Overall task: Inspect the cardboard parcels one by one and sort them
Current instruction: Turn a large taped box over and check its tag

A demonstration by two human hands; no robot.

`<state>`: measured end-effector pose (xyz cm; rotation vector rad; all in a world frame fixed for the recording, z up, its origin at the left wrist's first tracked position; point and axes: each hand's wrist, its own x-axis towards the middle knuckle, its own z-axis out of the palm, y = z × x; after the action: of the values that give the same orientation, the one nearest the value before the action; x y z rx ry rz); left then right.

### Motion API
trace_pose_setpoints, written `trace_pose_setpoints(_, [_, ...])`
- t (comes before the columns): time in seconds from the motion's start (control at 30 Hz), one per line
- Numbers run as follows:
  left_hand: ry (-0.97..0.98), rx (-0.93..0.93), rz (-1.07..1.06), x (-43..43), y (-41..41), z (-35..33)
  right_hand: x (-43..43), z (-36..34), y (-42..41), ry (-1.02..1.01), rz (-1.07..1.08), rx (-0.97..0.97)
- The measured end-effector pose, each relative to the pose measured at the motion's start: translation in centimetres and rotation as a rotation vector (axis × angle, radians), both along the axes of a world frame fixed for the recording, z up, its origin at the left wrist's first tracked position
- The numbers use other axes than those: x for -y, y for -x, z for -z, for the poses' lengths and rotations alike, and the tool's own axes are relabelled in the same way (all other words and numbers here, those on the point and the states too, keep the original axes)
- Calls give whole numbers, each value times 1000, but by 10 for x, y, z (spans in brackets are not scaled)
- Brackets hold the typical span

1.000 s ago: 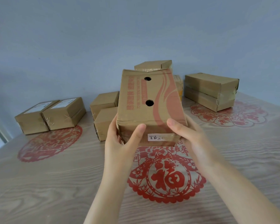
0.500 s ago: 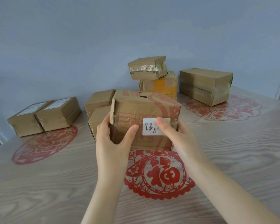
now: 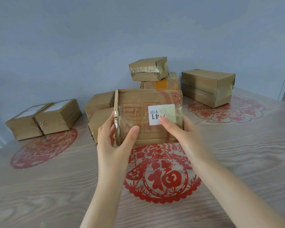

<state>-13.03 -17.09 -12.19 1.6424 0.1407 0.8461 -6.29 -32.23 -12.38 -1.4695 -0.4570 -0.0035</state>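
1. Far left on the desk point(image 3: 39, 186), two labelled parcels point(image 3: 44, 118) lie side by side on a red paper-cut.
2. The left hand point(image 3: 115, 142) has its grip closed on the held parcel's left edge, thumb across the front.
3. The held parcel point(image 3: 146, 119) sits mid-scene above the central red paper-cut point(image 3: 161, 176), white label point(image 3: 161, 114) facing the camera; whether it touches the desk is unclear. Its long axis runs away from the person.
4. The right hand point(image 3: 183, 137) grips the right side, thumb on the label.
5. The far-right stack point(image 3: 207, 87) lies nearer the right hand; the left pair lies nearer the left hand.
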Motion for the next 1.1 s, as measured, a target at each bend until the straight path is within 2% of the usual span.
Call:
trace_pose_setpoints(0.13, [27, 16, 28, -3, 2, -2, -3, 2, 2, 62, 11, 47])
trace_pose_setpoints(0.33, [-57, 24, 105, 7, 2, 2, 4, -3, -1, -49, -4, -35])
trace_pose_setpoints(0.5, [51, 85, 114, 3, 3, -5, 2, -5, 6, 55, -48, 89])
trace_pose_setpoints(0.6, [65, 91, 104, 2, 3, -6, 2, -10, 10, 48, -70, 123])
trace_pose_setpoints(0.77, [65, 95, 85, 5, 5, -7, 3, -13, 11, 26, -11, 137])
trace_pose_setpoints(0.93, [151, 138, 54, 7, 6, -11, 1, -14, 14, 75, 61, 175])
trace_pose_setpoints(1.1, [75, 87, 9, 5, 4, -5, 3, -15, 11, 39, 108, 139])
